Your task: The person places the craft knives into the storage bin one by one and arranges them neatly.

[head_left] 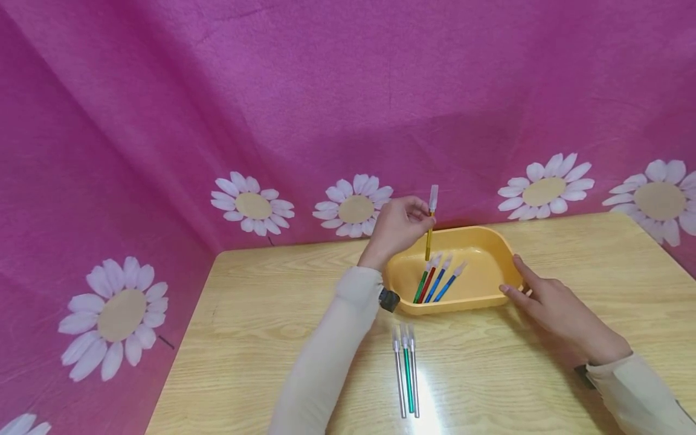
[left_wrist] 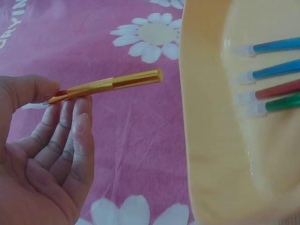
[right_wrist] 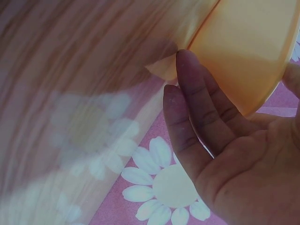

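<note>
My left hand (head_left: 399, 225) pinches a gold craft knife (head_left: 429, 240) between thumb and fingers, above the left part of a yellow plastic tray (head_left: 486, 272). The knife stands nearly upright, clear cap on top; its knurled grip (left_wrist: 91, 87) and bare gold end show in the left wrist view. Inside the tray lie capped craft knives: a green one (head_left: 420, 287), a red one (head_left: 426, 285) and two blue ones (head_left: 445, 289). My right hand (head_left: 560, 308) grips the tray's right end, thumb over the near rim, fingers (right_wrist: 194, 86) against the outer wall.
On the wooden table (head_left: 261, 326), in front of the tray, a green capped knife (head_left: 408, 377) lies between two silver ones (head_left: 399, 380), side by side. Behind the table hangs a magenta cloth (head_left: 348, 90) with white flowers, which also covers the left side.
</note>
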A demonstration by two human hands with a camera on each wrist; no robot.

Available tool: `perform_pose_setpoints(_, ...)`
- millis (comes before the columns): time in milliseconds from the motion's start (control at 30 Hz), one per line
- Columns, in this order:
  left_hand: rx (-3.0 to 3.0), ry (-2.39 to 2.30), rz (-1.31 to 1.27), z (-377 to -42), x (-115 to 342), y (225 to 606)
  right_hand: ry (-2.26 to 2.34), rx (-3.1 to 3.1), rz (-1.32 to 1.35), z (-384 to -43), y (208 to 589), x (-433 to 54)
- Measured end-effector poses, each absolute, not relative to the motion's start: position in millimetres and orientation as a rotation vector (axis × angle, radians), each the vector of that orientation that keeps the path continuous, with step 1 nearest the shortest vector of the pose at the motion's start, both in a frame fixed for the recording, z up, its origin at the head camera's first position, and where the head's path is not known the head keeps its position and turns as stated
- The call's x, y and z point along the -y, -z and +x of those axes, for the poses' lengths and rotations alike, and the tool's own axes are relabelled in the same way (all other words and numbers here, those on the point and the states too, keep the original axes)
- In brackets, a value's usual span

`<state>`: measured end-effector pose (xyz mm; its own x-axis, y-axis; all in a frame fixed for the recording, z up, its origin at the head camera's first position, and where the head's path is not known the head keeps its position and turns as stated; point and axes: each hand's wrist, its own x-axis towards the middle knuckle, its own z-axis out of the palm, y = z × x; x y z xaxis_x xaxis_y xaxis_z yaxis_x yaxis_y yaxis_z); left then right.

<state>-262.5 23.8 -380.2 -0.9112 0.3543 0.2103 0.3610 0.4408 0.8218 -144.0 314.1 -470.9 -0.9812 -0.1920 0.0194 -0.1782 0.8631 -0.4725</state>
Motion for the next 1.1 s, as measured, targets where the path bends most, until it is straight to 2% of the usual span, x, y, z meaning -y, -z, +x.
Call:
perform_pose_setpoints(367,2.739,1.469,-0.735,-263.5,-51.2,390.2,0.769,-2.99,-0.308,-146.0,471.2,-313.3)
perform_pose_setpoints(1100,2.835,1.228,-0.85,-275.7,-63.5,404.1,0.757,-3.009,-0.309,-145.1,470.9,-314.1)
